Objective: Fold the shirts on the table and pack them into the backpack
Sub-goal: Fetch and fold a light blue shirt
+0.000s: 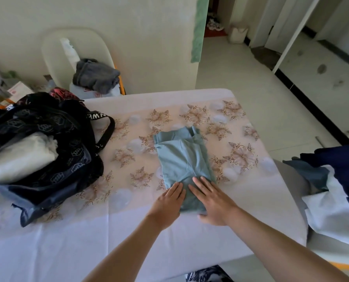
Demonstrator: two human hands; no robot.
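Observation:
A pale blue-green shirt lies in the middle of the table, folded into a long narrow strip running away from me. Both hands lie flat on its near end with straight fingers: my left hand on the left edge, my right hand beside it on the right. A black backpack with a hexagon print stands open at the table's left, with a white folded garment inside it.
A heap of dark blue, teal and white clothes lies on a surface at the right. Behind the table, a white chair holds a grey garment. Tiled floor stretches off to the right.

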